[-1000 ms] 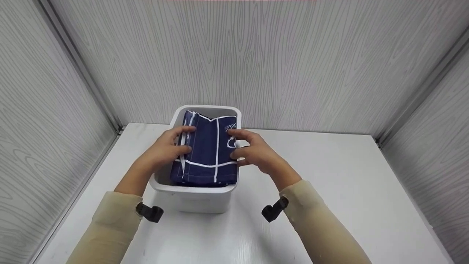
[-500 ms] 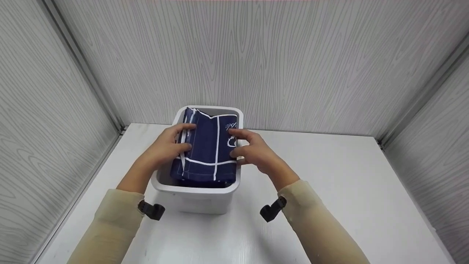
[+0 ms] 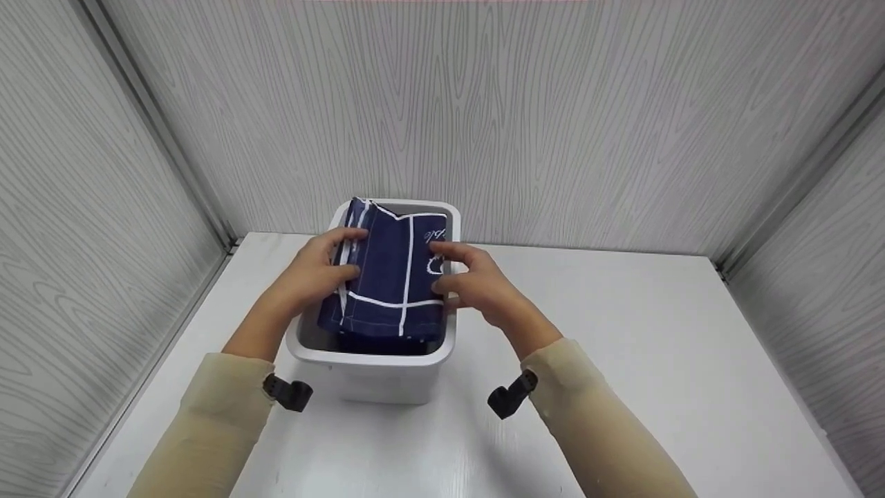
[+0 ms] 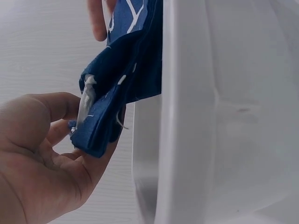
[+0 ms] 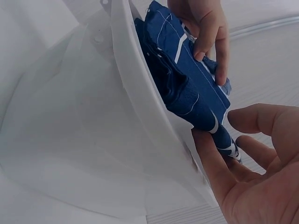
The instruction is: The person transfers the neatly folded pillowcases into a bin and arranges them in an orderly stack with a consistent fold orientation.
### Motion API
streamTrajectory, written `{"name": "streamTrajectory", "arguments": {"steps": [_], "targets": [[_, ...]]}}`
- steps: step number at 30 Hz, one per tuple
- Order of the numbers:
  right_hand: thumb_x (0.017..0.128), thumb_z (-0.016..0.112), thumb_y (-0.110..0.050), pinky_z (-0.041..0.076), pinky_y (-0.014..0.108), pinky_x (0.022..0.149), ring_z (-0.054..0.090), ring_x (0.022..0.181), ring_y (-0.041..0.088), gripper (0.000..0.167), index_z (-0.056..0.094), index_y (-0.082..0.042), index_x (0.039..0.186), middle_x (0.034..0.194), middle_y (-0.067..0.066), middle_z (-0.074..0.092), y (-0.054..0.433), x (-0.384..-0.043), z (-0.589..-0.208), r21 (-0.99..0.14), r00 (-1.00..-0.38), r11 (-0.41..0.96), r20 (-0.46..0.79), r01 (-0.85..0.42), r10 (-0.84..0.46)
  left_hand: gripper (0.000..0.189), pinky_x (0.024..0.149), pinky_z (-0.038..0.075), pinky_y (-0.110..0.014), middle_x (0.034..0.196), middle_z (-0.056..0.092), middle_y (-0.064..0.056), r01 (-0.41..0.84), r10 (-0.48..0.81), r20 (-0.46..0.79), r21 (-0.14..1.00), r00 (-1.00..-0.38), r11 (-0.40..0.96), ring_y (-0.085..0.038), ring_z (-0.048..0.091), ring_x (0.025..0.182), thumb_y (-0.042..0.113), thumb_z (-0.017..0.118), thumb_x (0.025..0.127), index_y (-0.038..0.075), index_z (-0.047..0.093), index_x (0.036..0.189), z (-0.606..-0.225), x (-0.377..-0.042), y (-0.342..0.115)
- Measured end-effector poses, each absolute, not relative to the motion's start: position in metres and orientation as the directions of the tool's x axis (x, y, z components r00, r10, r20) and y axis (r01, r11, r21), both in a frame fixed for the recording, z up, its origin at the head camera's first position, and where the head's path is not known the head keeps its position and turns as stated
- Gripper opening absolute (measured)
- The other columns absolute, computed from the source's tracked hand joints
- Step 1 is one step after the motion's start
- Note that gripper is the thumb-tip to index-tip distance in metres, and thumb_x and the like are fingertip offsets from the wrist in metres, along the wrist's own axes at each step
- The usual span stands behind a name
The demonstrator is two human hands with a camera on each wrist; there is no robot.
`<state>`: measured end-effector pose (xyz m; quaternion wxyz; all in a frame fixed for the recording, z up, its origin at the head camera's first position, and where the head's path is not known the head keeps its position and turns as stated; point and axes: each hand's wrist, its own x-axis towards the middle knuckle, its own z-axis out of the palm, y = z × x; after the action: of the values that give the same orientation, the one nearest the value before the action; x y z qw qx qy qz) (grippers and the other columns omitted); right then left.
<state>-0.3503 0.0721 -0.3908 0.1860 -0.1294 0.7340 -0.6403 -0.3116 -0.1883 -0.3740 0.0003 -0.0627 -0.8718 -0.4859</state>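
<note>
A folded navy cloth [image 3: 384,266] with white lines and white lettering sits partly inside a white plastic bin [image 3: 373,360], its upper part showing at the bin's mouth. My left hand [image 3: 314,270] grips its left edge, thumb and index finger on top. On the opposite edge, my right hand [image 3: 480,280] holds the cloth between thumb and fingers. In the left wrist view, the left hand [image 4: 51,149] curls round several layers of the cloth [image 4: 105,107]. The right wrist view shows the right hand [image 5: 257,172] with fingers under the cloth [image 5: 187,84], beside the bin rim [image 5: 145,98].
The bin stands on a white table [image 3: 608,360], toward its back left. A pale wood-grain panel [image 3: 442,117] rises behind, with similar panels at the left and right. Beige sleeves [image 3: 221,408] cover both forearms, each with a black camera mount [image 3: 287,393].
Both hands have raised the cloth slightly and shifted it away from me. Its near edge now sits farther from the bin's front rim, showing dark fabric below. Both grips stay the same.
</note>
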Motion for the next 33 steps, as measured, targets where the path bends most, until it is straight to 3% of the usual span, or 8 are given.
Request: {"name": "streamTrajectory", "arguments": {"steps": [20, 33], "targets": [[0.086, 0.061, 0.005, 0.060, 0.041, 0.077, 0.066, 0.109, 0.032, 0.061, 0.053, -0.013, 0.143, 0.143, 0.008, 0.046, 0.0715, -0.3493, -0.3909, -0.990, -0.897, 0.130, -0.110, 0.060, -0.428, 0.059, 0.116, 0.028, -0.051, 0.155, 0.038, -0.019, 0.094, 0.088, 0.054, 0.826, -0.995, 0.555, -0.032, 0.038, 0.139, -0.001, 0.055, 0.090, 0.008, 0.046, 0.147, -0.3790, -0.3127, -0.1873], [0.086, 0.061, 0.004, 0.060, 0.041, 0.079, 0.065, 0.111, 0.031, 0.060, 0.053, -0.012, 0.143, 0.146, 0.006, 0.046, 0.0708, -0.3458, -0.3914, -0.992, -0.899, 0.114, -0.101, 0.057, -0.426, 0.061, 0.110, 0.035, -0.048, 0.149, 0.046, -0.017, 0.112, 0.064, 0.092, 0.819, -0.994, 0.562, -0.030, 0.045, 0.127, -0.003, 0.053, 0.085, 0.007, 0.049, 0.145, -0.3799, -0.3101, -0.1891]]}}
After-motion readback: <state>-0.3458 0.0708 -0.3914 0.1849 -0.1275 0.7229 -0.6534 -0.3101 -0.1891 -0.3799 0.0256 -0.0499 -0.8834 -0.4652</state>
